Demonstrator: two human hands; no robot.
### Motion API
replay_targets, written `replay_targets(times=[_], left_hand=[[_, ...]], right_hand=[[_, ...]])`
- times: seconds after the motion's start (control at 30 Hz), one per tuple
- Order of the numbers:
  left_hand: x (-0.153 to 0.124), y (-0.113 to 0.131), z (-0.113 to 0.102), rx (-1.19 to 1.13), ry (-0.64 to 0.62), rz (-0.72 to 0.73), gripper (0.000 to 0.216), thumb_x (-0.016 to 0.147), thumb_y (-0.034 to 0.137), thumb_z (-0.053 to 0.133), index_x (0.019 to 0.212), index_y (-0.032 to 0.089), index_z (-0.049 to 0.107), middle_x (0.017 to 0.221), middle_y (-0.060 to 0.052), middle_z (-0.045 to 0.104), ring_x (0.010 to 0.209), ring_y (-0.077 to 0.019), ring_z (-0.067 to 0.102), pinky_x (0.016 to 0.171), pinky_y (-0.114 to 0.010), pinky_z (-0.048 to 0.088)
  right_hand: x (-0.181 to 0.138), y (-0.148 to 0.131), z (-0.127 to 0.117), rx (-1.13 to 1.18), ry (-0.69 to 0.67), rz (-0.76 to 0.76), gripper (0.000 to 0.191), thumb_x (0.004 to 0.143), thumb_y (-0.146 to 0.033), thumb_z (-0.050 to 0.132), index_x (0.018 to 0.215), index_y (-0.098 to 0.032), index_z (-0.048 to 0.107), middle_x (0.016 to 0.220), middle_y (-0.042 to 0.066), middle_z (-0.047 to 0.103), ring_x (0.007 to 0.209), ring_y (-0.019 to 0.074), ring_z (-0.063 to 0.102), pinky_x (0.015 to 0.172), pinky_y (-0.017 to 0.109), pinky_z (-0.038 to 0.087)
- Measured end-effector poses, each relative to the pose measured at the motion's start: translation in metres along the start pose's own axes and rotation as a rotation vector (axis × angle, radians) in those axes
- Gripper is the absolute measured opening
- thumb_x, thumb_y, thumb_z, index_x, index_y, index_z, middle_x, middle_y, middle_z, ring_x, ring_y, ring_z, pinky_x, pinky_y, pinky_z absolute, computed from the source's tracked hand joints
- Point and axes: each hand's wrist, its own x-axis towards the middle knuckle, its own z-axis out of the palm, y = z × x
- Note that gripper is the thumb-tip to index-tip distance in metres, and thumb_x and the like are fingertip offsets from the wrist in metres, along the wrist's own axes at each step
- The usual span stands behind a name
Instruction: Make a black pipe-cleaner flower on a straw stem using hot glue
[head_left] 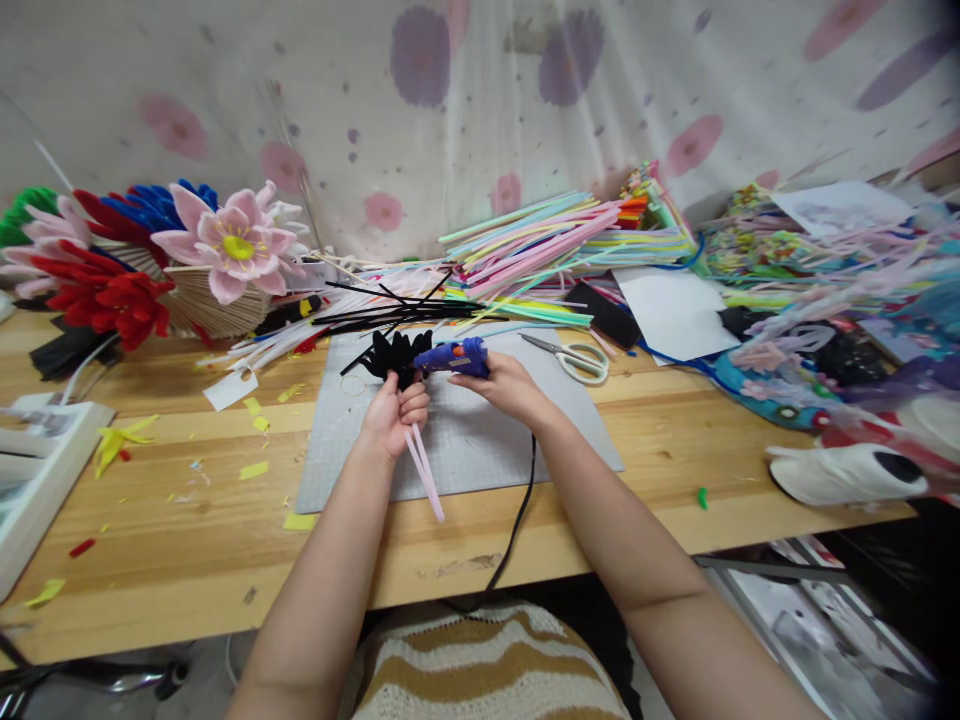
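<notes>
My left hand point(395, 410) is closed around a black pipe-cleaner flower point(395, 355) with a pale pink stem point(424, 470) that hangs down past my wrist. My right hand point(510, 385) grips a blue glue gun point(454, 357), its nozzle pointing left and touching the black flower. Both hands hover over a grey cutting mat point(480, 430) on the wooden table point(187, 540). The gun's black cord point(517, 520) trails off the table's near edge.
Scissors point(577, 358) lie on the mat's right corner. Loose black pipe cleaners point(405, 305) and a heap of pastel ones point(540, 240) lie behind. Finished pink and red flowers point(225, 245) stand at the left. A white frame point(37, 470) sits far left, a white shoe point(847, 475) at right.
</notes>
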Motion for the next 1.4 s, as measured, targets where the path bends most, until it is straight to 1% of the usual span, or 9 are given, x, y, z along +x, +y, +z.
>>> replay_targets(times=[0.1, 0.2, 0.3, 0.4, 0.53, 0.8, 1.13, 1.27, 1.4], left_hand=[[0.0, -0.001, 0.001, 0.001, 0.01, 0.003, 0.034, 0.089, 0.042, 0.03, 0.064, 0.019, 0.031, 0.046, 0.008, 0.017, 0.031, -0.0043, 0.022, 0.026, -0.012, 0.016], [0.001, -0.002, 0.002, 0.012, 0.023, 0.003, 0.035, 0.089, 0.043, 0.03, 0.064, 0.019, 0.031, 0.046, 0.009, 0.016, 0.031, -0.0041, 0.021, 0.025, -0.012, 0.015], [0.003, -0.003, 0.003, 0.032, 0.042, 0.01, 0.036, 0.089, 0.044, 0.029, 0.064, 0.018, 0.033, 0.046, 0.009, 0.013, 0.03, -0.0037, 0.019, 0.025, -0.011, 0.014], [0.003, -0.004, 0.003, 0.057, 0.044, 0.018, 0.037, 0.089, 0.045, 0.028, 0.065, 0.017, 0.035, 0.046, 0.009, 0.012, 0.029, -0.0034, 0.02, 0.025, -0.011, 0.014], [0.003, -0.004, 0.004, 0.08, 0.039, 0.026, 0.037, 0.089, 0.044, 0.027, 0.066, 0.016, 0.038, 0.046, 0.01, 0.012, 0.029, -0.0032, 0.021, 0.025, -0.01, 0.015], [0.003, -0.004, 0.004, 0.054, 0.033, -0.005, 0.037, 0.089, 0.044, 0.028, 0.064, 0.017, 0.034, 0.046, 0.009, 0.014, 0.029, -0.0031, 0.02, 0.025, -0.011, 0.014], [0.004, -0.003, 0.004, 0.047, 0.029, 0.011, 0.036, 0.089, 0.044, 0.027, 0.067, 0.017, 0.037, 0.047, 0.009, 0.013, 0.029, -0.0034, 0.02, 0.025, -0.011, 0.013], [0.004, -0.003, 0.003, 0.039, 0.022, 0.003, 0.035, 0.089, 0.044, 0.028, 0.07, 0.016, 0.039, 0.047, 0.009, 0.012, 0.03, -0.0039, 0.02, 0.025, -0.011, 0.013], [0.003, -0.003, 0.002, 0.023, 0.008, -0.009, 0.035, 0.089, 0.043, 0.028, 0.068, 0.017, 0.037, 0.047, 0.009, 0.014, 0.03, -0.004, 0.021, 0.025, -0.012, 0.015]], right_hand=[[0.0, -0.002, -0.001, 0.024, -0.01, -0.011, 0.038, 0.068, -0.046, 0.061, 0.095, -0.019, 0.065, 0.084, 0.003, 0.066, 0.075, 0.0166, 0.057, 0.067, 0.026, 0.041], [0.002, -0.003, -0.001, 0.068, -0.034, -0.054, 0.038, 0.069, -0.046, 0.061, 0.097, -0.02, 0.065, 0.089, 0.003, 0.067, 0.079, 0.0165, 0.058, 0.07, 0.026, 0.041], [0.004, -0.004, 0.0, 0.065, -0.038, -0.076, 0.04, 0.069, -0.047, 0.061, 0.098, -0.02, 0.065, 0.087, 0.002, 0.067, 0.077, 0.0159, 0.058, 0.068, 0.025, 0.041], [0.006, -0.004, 0.001, 0.045, -0.042, -0.069, 0.04, 0.068, -0.047, 0.061, 0.096, -0.019, 0.065, 0.085, 0.003, 0.067, 0.074, 0.0157, 0.057, 0.065, 0.024, 0.04], [0.007, -0.006, 0.0, 0.056, -0.051, -0.065, 0.037, 0.069, -0.045, 0.061, 0.095, -0.019, 0.065, 0.085, 0.003, 0.066, 0.075, 0.0159, 0.057, 0.067, 0.025, 0.04], [0.004, -0.002, -0.005, 0.047, -0.032, -0.032, 0.039, 0.068, -0.045, 0.061, 0.096, -0.018, 0.065, 0.082, 0.003, 0.065, 0.073, 0.0155, 0.056, 0.066, 0.025, 0.039], [0.003, 0.003, -0.007, 0.028, -0.008, -0.01, 0.037, 0.067, -0.045, 0.062, 0.089, -0.016, 0.065, 0.078, 0.002, 0.064, 0.069, 0.0141, 0.054, 0.062, 0.024, 0.038], [0.002, 0.004, -0.007, 0.046, -0.009, -0.026, 0.036, 0.067, -0.044, 0.062, 0.09, -0.016, 0.065, 0.078, 0.002, 0.065, 0.07, 0.0139, 0.054, 0.062, 0.023, 0.038], [0.002, 0.005, -0.008, 0.055, -0.016, -0.033, 0.037, 0.067, -0.043, 0.062, 0.093, -0.016, 0.065, 0.08, 0.002, 0.065, 0.071, 0.0137, 0.054, 0.063, 0.024, 0.038]])
